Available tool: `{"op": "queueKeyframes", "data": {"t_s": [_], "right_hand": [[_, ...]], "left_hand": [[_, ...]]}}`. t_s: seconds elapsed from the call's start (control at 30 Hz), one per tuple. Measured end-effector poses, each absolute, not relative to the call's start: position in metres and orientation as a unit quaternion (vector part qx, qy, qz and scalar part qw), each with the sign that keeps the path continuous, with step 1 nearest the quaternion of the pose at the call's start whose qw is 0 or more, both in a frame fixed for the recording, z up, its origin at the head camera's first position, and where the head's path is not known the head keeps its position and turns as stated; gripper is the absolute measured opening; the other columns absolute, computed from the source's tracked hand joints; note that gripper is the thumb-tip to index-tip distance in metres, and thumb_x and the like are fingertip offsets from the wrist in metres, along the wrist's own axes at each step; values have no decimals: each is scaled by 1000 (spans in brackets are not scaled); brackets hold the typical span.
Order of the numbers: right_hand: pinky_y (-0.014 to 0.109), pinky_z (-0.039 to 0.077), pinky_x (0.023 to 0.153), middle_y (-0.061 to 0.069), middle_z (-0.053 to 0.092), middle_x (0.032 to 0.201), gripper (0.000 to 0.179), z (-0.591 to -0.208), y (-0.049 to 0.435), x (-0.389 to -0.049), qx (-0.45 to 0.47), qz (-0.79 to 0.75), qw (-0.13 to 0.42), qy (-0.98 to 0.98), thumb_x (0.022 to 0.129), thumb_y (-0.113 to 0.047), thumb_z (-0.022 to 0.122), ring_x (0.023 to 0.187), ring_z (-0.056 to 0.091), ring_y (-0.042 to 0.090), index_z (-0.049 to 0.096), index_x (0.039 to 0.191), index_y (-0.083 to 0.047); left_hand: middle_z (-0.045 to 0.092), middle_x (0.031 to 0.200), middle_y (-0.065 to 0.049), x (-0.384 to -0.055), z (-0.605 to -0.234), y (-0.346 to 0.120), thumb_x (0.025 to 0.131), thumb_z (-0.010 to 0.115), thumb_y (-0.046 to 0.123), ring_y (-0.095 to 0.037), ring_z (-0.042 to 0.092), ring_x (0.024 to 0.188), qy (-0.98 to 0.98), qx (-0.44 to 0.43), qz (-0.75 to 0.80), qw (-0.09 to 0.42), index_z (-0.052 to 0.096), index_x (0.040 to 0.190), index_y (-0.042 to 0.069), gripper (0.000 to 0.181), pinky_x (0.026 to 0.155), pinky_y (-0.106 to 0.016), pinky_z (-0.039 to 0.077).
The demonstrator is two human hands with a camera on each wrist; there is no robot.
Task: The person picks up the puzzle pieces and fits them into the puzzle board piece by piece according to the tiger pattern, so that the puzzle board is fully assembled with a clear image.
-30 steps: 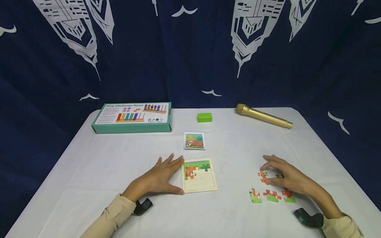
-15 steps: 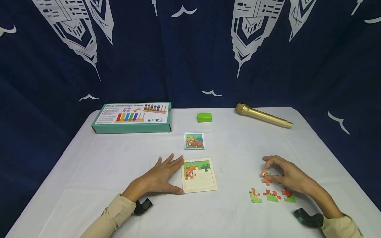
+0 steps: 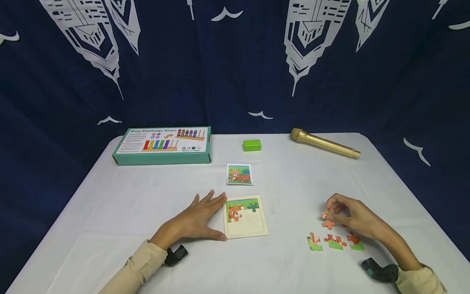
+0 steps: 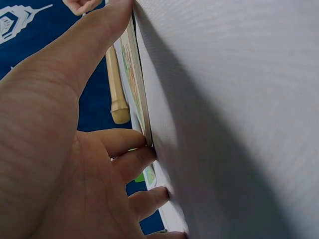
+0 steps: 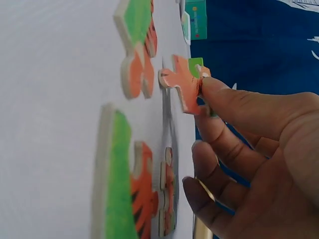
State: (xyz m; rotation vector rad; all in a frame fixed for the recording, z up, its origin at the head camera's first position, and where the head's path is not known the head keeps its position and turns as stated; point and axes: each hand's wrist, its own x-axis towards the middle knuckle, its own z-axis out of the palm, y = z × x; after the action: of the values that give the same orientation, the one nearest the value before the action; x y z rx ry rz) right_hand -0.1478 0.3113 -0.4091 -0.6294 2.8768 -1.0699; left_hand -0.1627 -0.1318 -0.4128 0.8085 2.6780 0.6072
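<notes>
My left hand [image 3: 196, 218] lies spread at the left side of a wooden puzzle tray [image 3: 253, 228]; thumb and index fingertips meet its edge. Inside the tray, tiger-head and leaf pieces [image 3: 236, 208] fill the top and left. Over on the right, my right hand [image 3: 358, 216] pinches an orange and green puzzle piece [image 5: 185, 82] between thumb and index finger, tilted up off the cloth. Several loose pieces lie below it, among them a left piece [image 3: 314, 243], a middle one [image 3: 335, 243] and a striped one [image 3: 355, 241]. Another piece [image 5: 168, 191] is mostly hidden under the right hand in the head view.
A tiger picture card [image 3: 239, 174] lies behind the tray. Farther back are a green block [image 3: 252, 145], a teal Ring Challenge Game box [image 3: 163, 159] and a gold microphone [image 3: 324, 145]. White cloth covers the table [image 3: 286, 261]; a dark blue curtain [image 3: 235, 73] hangs behind.
My right fingers have closed from a spread reach into a pinch on the puzzle piece, lifting and tilting it. The left hand and the tray have stayed in place.
</notes>
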Motion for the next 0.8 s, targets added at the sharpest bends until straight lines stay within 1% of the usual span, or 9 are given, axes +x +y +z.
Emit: {"op": "queueKeyframes", "data": {"t_s": [0.07, 0.17, 0.33, 0.43, 0.53, 0.63, 0.67, 0.73, 0.8], "right_hand": [[23, 45, 55, -5, 59, 84, 20, -408, 310, -148, -209, -357, 8, 911, 83, -6, 72, 75, 54, 6, 60, 97, -14], [24, 44, 51, -5, 61, 80, 19, -405, 309, -148, -210, -373, 13, 904, 86, -9, 71, 67, 55, 9, 59, 100, -10], [26, 41, 38, 0, 62, 77, 21, -401, 309, -149, -165, -399, 45, 901, 91, -16, 66, 50, 52, 15, 58, 106, -4], [26, 40, 36, 3, 63, 78, 20, -400, 308, -150, -148, -421, 52, 894, 92, -18, 64, 46, 50, 16, 58, 105, -5], [26, 42, 39, 6, 66, 84, 17, -400, 307, -152, -168, -436, 39, 883, 93, -12, 62, 55, 57, 13, 57, 107, -2], [26, 48, 51, 7, 66, 91, 17, -399, 305, -154, -194, -433, 13, 880, 94, -6, 60, 71, 62, 10, 58, 109, -1], [26, 49, 56, 6, 66, 92, 17, -398, 304, -154, -202, -426, 4, 882, 94, -6, 60, 77, 62, 9, 58, 110, -1], [25, 49, 63, 4, 65, 94, 19, -398, 301, -156, -210, -415, -8, 885, 93, -5, 60, 82, 62, 7, 59, 112, -2], [25, 51, 65, 4, 63, 97, 20, -396, 299, -157, -220, -416, -10, 883, 94, -4, 59, 84, 62, 5, 59, 114, -2]], "left_hand": [[25, 158, -2, -163, -413, -132, 67, 79, 59, -31, 7, 147, 927, 280, 210, 138, 30, 150, 8, 109, 113, -63, 4], [24, 158, -1, -163, -413, -132, 67, 79, 59, -30, 7, 147, 927, 280, 208, 139, 30, 150, 8, 108, 113, -63, 4], [25, 158, -2, -163, -412, -131, 67, 79, 58, -31, 7, 147, 927, 279, 211, 139, 31, 150, 8, 108, 113, -63, 4], [25, 157, -2, -162, -412, -131, 67, 79, 58, -31, 8, 147, 926, 280, 212, 139, 31, 150, 7, 108, 112, -64, 4], [25, 157, -2, -162, -412, -131, 68, 79, 58, -31, 8, 147, 926, 280, 212, 139, 31, 150, 7, 108, 112, -64, 4], [25, 157, -2, -162, -412, -131, 68, 79, 58, -31, 8, 147, 926, 280, 212, 139, 31, 150, 8, 108, 112, -64, 4], [25, 158, -2, -162, -412, -131, 68, 79, 58, -31, 8, 147, 926, 279, 211, 139, 31, 150, 8, 108, 113, -64, 4], [25, 158, -2, -163, -412, -131, 68, 79, 59, -31, 8, 147, 926, 279, 210, 140, 31, 150, 8, 108, 113, -64, 4], [25, 158, -2, -163, -412, -132, 68, 78, 59, -31, 8, 147, 927, 280, 208, 140, 31, 150, 8, 108, 113, -64, 4]]}}
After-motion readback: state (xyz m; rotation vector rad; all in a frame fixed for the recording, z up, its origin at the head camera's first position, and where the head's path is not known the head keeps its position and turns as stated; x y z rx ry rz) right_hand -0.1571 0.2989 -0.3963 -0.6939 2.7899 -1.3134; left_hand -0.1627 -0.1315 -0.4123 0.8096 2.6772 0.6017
